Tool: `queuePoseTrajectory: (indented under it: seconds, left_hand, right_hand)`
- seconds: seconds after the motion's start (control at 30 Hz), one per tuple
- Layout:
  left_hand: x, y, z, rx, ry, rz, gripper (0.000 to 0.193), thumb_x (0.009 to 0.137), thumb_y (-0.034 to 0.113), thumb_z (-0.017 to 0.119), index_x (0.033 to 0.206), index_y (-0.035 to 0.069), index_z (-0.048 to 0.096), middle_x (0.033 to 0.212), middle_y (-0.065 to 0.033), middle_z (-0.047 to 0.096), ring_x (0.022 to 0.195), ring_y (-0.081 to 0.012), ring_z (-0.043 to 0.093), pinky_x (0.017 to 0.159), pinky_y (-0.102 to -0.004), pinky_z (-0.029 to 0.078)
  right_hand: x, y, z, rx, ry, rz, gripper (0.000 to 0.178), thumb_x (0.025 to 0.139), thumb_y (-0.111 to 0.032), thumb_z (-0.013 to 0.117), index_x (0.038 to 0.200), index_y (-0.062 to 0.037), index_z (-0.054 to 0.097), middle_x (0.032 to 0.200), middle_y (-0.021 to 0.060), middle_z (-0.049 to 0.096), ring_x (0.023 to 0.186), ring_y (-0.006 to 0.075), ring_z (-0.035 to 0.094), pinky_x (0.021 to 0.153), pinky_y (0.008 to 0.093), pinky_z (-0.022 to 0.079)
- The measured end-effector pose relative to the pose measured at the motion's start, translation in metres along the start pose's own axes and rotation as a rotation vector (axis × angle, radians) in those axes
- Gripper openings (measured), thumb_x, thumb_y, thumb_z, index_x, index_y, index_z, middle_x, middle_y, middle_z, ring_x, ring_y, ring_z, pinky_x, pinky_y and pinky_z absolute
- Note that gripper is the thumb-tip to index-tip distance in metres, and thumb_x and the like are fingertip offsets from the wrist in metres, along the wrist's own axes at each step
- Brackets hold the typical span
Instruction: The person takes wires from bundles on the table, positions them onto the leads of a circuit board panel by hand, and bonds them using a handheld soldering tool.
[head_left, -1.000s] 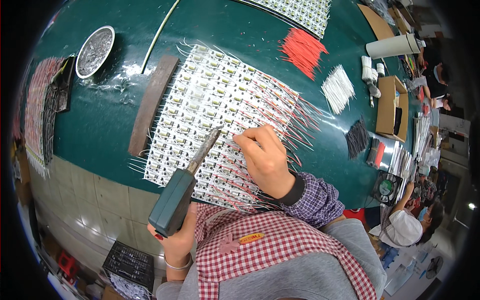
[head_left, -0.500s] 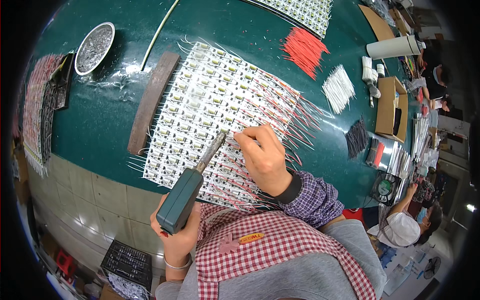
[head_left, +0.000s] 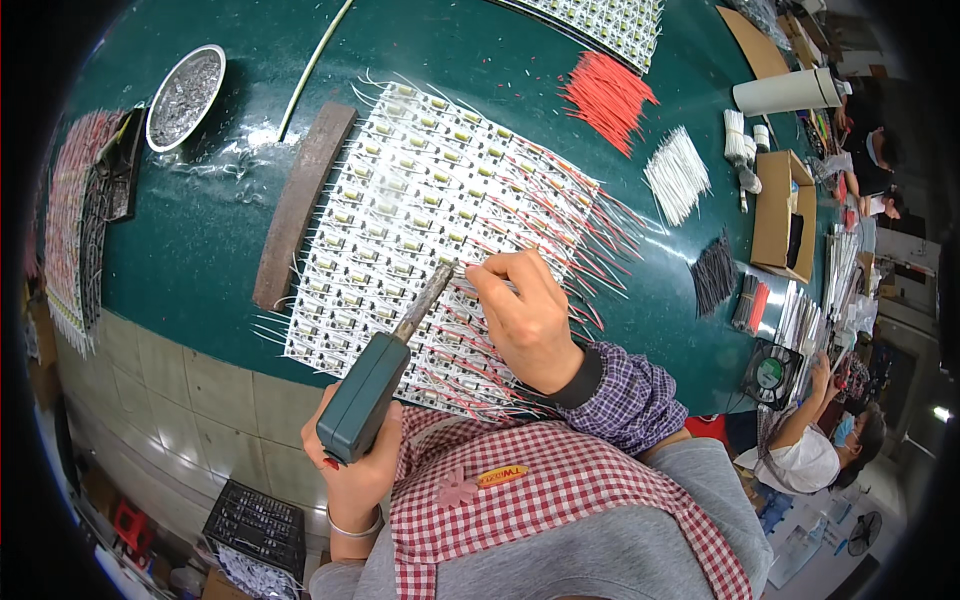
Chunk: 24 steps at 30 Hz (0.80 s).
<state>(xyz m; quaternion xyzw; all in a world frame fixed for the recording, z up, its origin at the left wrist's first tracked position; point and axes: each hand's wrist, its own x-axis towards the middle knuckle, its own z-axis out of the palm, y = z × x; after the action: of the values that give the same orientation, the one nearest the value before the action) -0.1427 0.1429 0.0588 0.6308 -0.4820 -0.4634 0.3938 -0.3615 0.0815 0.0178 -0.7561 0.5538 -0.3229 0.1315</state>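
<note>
My left hand (head_left: 358,482) is wrapped around the dark green body of a soldering gun (head_left: 362,395). Its long metal tip slants up and right onto a panel of small white circuit boards (head_left: 385,215). Thumb and forefinger of my right hand (head_left: 530,318) pinch together just right of that tip, on a thin wire whose end shows red; most of it is hidden by the fingers. Red and white wires (head_left: 600,215) stick out along the panel's right side, and short white leads fringe its left edge.
A dark bar (head_left: 305,205) lies along the panel's left edge. Farther left stands a metal bowl (head_left: 186,98) of clippings. Bundles of red wires (head_left: 607,100), white wires (head_left: 678,178) and black wires (head_left: 713,275) lie right, near a cardboard box (head_left: 783,220). Another person (head_left: 800,455) sits at far right.
The soldering gun's body has shifted very slightly to the right; its tip stays by my right fingertips. At far right, the other person's arm has moved. Otherwise the scene looks the same.
</note>
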Motion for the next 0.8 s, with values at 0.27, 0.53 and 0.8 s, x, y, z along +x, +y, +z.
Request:
queuePoseTrajectory:
  seconds: [0.27, 0.53, 0.8]
  left_hand:
    - [0.002, 0.01, -0.003, 0.033, -0.052, -0.051, 0.015, 0.077, -0.005, 0.072, 0.09, -0.007, 0.065, 0.079, -0.0064, 0.062, 0.066, -0.0105, 0.056, 0.057, -0.0254, 0.043]
    - [-0.015, -0.006, -0.007, 0.094, 0.091, -0.056, 0.025, 0.077, 0.0, 0.078, 0.099, -0.007, 0.069, 0.089, -0.0119, 0.07, 0.072, -0.0155, 0.065, 0.065, -0.0273, 0.052]
    - [-0.008, 0.0, -0.002, 0.065, 0.065, 0.025, 0.018, 0.075, -0.001, 0.077, 0.092, -0.004, 0.069, 0.082, -0.0085, 0.067, 0.064, -0.0146, 0.061, 0.058, -0.0277, 0.049]
  right_hand:
    - [0.001, 0.0, 0.001, -0.026, 0.027, 0.009, 0.03, 0.07, 0.012, 0.07, 0.098, 0.001, 0.069, 0.089, 0.0108, 0.061, 0.078, 0.0259, 0.06, 0.065, 0.0353, 0.05]
    - [-0.001, 0.0, 0.0, -0.008, -0.011, -0.01, 0.036, 0.066, 0.011, 0.061, 0.102, 0.0039, 0.064, 0.095, 0.013, 0.057, 0.085, 0.0287, 0.056, 0.072, 0.0366, 0.05]
    - [-0.002, 0.0, 0.001, -0.019, -0.008, -0.011, 0.035, 0.068, 0.01, 0.06, 0.102, 0.0035, 0.064, 0.095, 0.0129, 0.057, 0.085, 0.0287, 0.056, 0.072, 0.0364, 0.05]
